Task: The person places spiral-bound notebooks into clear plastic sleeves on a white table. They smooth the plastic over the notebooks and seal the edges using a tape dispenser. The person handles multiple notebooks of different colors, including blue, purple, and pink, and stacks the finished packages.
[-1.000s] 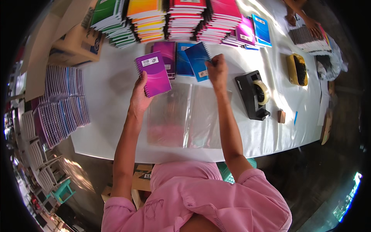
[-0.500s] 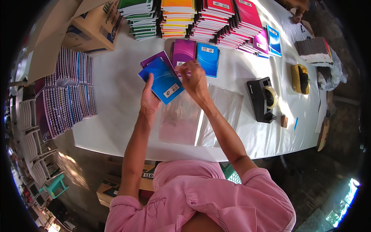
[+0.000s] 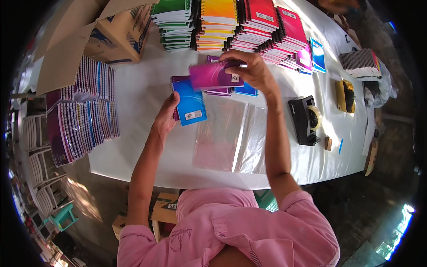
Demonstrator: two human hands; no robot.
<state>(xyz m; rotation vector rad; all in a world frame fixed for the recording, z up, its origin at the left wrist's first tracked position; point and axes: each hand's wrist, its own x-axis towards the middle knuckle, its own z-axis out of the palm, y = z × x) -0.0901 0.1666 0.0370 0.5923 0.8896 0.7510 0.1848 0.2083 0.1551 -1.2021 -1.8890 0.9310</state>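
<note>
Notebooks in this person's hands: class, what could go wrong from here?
The purple notebook, held at one end by the right hand, might slip. The blue notebook in the left hand could slide off the purple one under it. The red stack is uneven, so a knock might topple it.

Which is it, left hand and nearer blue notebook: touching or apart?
Touching: in the head view, the left hand lays its thumb over the blue notebook.
</note>
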